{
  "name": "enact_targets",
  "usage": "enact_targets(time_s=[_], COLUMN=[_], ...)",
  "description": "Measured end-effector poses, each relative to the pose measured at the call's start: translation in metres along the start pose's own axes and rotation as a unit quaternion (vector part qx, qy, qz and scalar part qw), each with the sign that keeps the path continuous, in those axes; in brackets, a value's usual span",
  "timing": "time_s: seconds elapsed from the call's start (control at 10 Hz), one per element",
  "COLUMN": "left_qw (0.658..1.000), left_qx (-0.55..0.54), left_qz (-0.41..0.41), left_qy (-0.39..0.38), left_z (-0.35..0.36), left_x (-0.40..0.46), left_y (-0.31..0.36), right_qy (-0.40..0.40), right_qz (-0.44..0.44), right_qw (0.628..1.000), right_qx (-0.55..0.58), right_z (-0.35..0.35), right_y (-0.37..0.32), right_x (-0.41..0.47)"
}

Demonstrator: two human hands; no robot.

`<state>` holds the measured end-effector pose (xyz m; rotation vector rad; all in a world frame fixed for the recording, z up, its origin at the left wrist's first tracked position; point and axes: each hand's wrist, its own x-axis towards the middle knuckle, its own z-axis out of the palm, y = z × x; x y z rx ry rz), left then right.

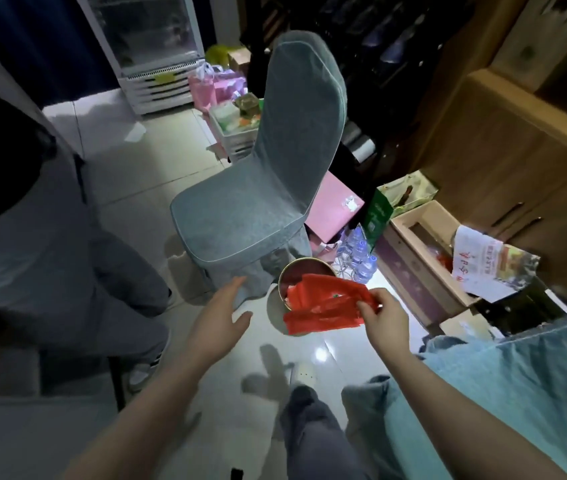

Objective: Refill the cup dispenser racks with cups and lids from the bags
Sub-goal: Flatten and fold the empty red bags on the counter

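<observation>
**Red bag in my right grip, over the round bin**

My right hand (384,318) sits right of the frame's centre, low down, with thumb and fingers pinched together on the edge of a red plastic bag (327,306). The bag is thin, glossy and crumpled, a bright saturated red with folds and creases running across it; a small dark green mark shows near its middle. It stretches leftward from my grip in a loose, flattened band, its lower edge ragged and hanging free. Its upper part lies across the open mouth of a round bin (301,271) with a pale gold rim, which stands on the floor just beside the chair. Whether the bag touches the rim I cannot tell. Whatever the bag may hold is hidden by its folds.

My left hand (219,318) is left of centre, at about the same height, fingers straight and spread, palm turned inward, holding nothing. It hovers near the skirt of the grey-blue covered chair (261,188), which fills the middle of the frame.

The floor (119,161) is pale glossy tile with bright reflections. To the right of the bin stand clear water bottles (361,254) with blue caps, and further right an open cardboard box (420,244) with printed paper lying over its edge. A wooden cabinet (504,161) takes the right side. Another person's grey-trousered legs (67,265) occupy the left of the frame. A white glass-door fridge (150,46) stands at upper left.
</observation>
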<state>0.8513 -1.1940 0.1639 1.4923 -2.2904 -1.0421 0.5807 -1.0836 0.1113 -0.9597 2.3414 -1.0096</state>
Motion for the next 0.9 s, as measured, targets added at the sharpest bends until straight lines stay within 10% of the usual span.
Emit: enact_targets(time_s=[0.6, 0.9], left_qw=[0.992, 0.976], left_qx=[0.049, 0.082], left_qz=[0.019, 0.066], left_qy=[-0.117, -0.192], left_z=[0.099, 0.101], left_x=[0.276, 0.297], left_y=[-0.062, -0.061], right_qy=[-0.128, -0.196], right_qz=[0.138, 0.167], right_qw=[0.975, 0.963], right_qx=[-0.115, -0.085], right_z=[0.199, 0.186], right_y=[0.103, 0.096], right_x=[0.232, 0.228])
